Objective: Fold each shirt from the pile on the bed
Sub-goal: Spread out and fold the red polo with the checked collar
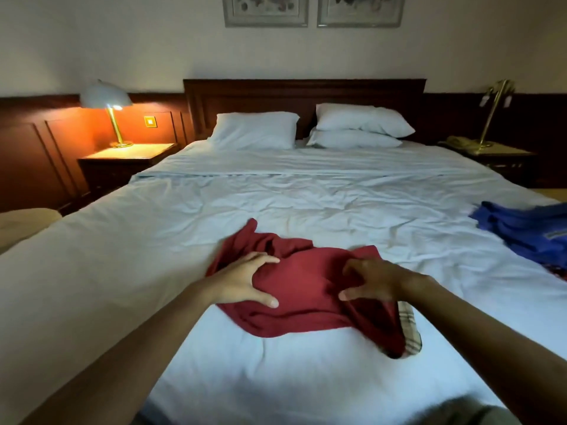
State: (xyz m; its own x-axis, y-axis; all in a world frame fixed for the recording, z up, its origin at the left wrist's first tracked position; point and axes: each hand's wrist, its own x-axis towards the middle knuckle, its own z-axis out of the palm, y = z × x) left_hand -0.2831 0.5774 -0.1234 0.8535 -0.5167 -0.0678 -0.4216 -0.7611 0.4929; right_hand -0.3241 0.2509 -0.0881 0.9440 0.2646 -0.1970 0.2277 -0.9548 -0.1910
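A crumpled dark red shirt (306, 289) lies on the white sheet of the bed (276, 204), near its foot. A plaid lining shows at the shirt's right lower edge. My left hand (245, 280) grips a fold of cloth at the shirt's left side, thumb and fingers curled round it. My right hand (374, 280) grips the cloth at the shirt's right side in the same way. A pile of blue shirts (527, 231) sits at the bed's right edge, with a bit of red cloth under it.
Three white pillows (254, 130) lean against the dark wooden headboard. A lit lamp (107, 102) stands on the left nightstand. A brass lamp (494, 111) and a telephone stand on the right nightstand. Wrinkled bare sheet spreads between the shirt and the pillows.
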